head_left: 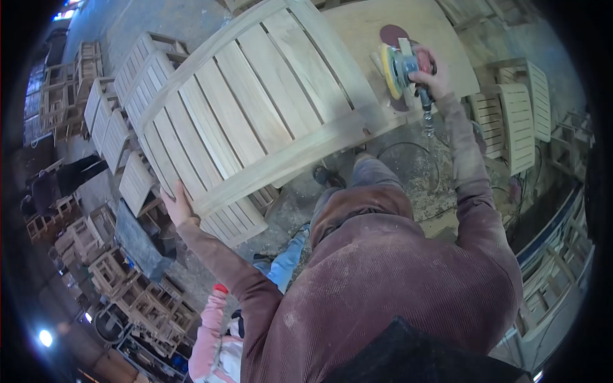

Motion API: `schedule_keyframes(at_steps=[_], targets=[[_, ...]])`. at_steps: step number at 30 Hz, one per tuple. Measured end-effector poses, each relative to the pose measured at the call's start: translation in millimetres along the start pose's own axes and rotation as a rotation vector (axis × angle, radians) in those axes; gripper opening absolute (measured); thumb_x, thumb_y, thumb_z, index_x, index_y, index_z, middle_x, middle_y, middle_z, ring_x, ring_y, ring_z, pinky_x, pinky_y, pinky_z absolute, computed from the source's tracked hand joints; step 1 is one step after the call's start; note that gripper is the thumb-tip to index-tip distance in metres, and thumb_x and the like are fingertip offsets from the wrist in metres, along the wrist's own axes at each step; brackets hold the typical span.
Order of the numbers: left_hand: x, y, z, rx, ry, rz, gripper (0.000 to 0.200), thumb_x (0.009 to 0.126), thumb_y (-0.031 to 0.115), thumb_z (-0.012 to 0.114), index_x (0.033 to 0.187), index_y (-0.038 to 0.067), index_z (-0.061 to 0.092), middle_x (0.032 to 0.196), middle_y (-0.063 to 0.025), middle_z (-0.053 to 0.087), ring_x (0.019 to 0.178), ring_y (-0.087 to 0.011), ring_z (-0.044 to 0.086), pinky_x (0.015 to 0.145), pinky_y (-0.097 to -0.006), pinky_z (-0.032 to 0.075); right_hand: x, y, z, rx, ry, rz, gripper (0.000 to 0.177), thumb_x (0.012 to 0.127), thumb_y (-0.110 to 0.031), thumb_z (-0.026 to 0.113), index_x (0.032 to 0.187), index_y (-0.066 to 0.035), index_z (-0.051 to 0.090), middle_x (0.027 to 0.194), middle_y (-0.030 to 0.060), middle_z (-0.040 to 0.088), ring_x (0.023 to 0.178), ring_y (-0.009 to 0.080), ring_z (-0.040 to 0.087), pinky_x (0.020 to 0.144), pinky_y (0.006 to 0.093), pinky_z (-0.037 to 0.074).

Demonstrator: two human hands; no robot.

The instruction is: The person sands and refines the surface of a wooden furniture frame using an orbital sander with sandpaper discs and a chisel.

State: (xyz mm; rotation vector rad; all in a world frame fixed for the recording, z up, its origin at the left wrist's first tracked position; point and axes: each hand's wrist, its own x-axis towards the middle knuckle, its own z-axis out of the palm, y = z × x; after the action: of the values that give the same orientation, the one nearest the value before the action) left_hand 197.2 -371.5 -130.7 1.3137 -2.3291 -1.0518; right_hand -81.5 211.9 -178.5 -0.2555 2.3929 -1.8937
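Note:
My right hand point(432, 75) is wrapped around an orbital sander point(408, 67), tilted on its side with its yellow pad facing left. A hose fitting point(428, 115) runs down from its handle. Dark red sanding discs point(393, 34) lie beside it on the plywood board. My left hand point(178, 205) grips the near left corner of a large slatted wooden tabletop point(249, 108), fingers at its edge. The tabletop is pale and framed, lying at a slant in front of me. Its right end rests by the plywood board point(447, 38).
Slatted wooden pieces point(153, 76) stand on the left, and more slatted panels point(517, 121) on the right. Wooden frames point(140, 293) are piled at the lower left. Close by my left arm is another person in a pink sleeve point(207, 332). A dark hose point(408, 145) trails across the dusty floor.

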Motion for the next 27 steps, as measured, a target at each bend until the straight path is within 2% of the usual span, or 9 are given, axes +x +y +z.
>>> schedule_keyframes(at_steps=[1,3,7,12,15,21,23,24,27], targets=[[3,4,1,-0.081,-0.015,-0.102,0.074,0.083,0.041,0.061,0.134,-0.005,0.034,0.13,-0.0173,0.044,0.111,-0.0235,0.049,0.093,-0.0331,0.04,-1,-53,4,-0.077,-0.089,-0.049,0.061,0.057,-0.015,0.074,0.113,-0.006,0.053,0.102,0.009,0.058,0.095,0.0181,0.056,0.085,0.0304,0.044],[20,-3,-2,-0.131,-0.067,-0.099,0.074,0.081,0.045,0.061,0.13,-0.006,0.039,0.125,-0.0171,0.049,0.108,-0.0233,0.051,0.091,-0.0331,0.04,-8,-134,26,-0.312,-0.194,-0.161,0.057,0.061,-0.02,0.072,0.113,-0.008,0.053,0.103,0.0122,0.057,0.096,0.0224,0.057,0.085,0.0316,0.045],[10,12,-5,-0.103,-0.08,-0.122,0.073,0.081,0.053,0.057,0.119,-0.01,0.05,0.11,-0.0171,0.059,0.101,-0.0231,0.055,0.088,-0.0322,0.042,-21,-189,108,-0.875,-0.196,-0.367,0.047,0.069,-0.027,0.067,0.112,-0.012,0.053,0.099,0.0137,0.057,0.091,0.0297,0.059,0.08,0.0375,0.049],[32,-21,-4,-0.157,-0.097,-0.155,0.076,0.082,0.057,0.053,0.115,-0.01,0.054,0.11,-0.0177,0.06,0.1,-0.0229,0.056,0.088,-0.0314,0.041,-62,-200,156,-0.975,-0.107,-0.409,0.04,0.072,-0.028,0.061,0.11,-0.022,0.051,0.098,0.0197,0.053,0.083,0.037,0.061,0.07,0.0464,0.051],[37,-26,0,-0.157,-0.057,-0.1,0.077,0.082,0.06,0.05,0.113,-0.01,0.055,0.111,-0.0188,0.06,0.101,-0.0236,0.056,0.089,-0.0316,0.041,-78,-202,153,-1.051,-0.134,-0.362,0.036,0.073,-0.028,0.06,0.108,-0.019,0.053,0.09,0.0147,0.054,0.076,0.0329,0.061,0.067,0.0413,0.051],[33,-24,-1,-0.17,-0.1,-0.123,0.078,0.083,0.058,0.049,0.12,-0.01,0.049,0.118,-0.0194,0.056,0.106,-0.0258,0.054,0.093,-0.0325,0.039,-63,-197,150,-1.148,-0.011,-0.277,0.041,0.073,-0.034,0.062,0.109,-0.017,0.052,0.094,0.0181,0.055,0.078,0.0365,0.061,0.068,0.0433,0.051],[41,-29,-1,-0.074,-0.031,0.06,0.072,0.084,0.051,0.054,0.124,-0.009,0.046,0.125,-0.0172,0.05,0.112,-0.0238,0.05,0.095,-0.031,0.036,-82,-200,148,-1.173,-0.043,-0.306,0.041,0.073,-0.036,0.062,0.109,-0.017,0.052,0.094,0.0184,0.055,0.077,0.0366,0.061,0.068,0.043,0.052],[38,-25,-2,-0.082,-0.03,0.06,0.072,0.084,0.051,0.054,0.124,-0.009,0.046,0.125,-0.0172,0.05,0.112,-0.0238,0.05,0.095,-0.031,0.036,-82,-196,145,-1.124,-0.046,-0.35,0.035,0.076,-0.033,0.057,0.107,-0.018,0.05,0.098,0.0225,0.053,0.075,0.0407,0.062,0.068,0.0481,0.051],[26,-11,-6,-0.117,-0.106,-0.066,0.075,0.084,0.054,0.052,0.124,-0.009,0.046,0.126,-0.0177,0.05,0.114,-0.0245,0.049,0.096,-0.0315,0.035,-61,-196,140,-1.131,0.008,-0.216,0.037,0.075,-0.033,0.058,0.108,-0.019,0.05,0.1,0.0221,0.053,0.076,0.0406,0.062,0.068,0.0483,0.052]])
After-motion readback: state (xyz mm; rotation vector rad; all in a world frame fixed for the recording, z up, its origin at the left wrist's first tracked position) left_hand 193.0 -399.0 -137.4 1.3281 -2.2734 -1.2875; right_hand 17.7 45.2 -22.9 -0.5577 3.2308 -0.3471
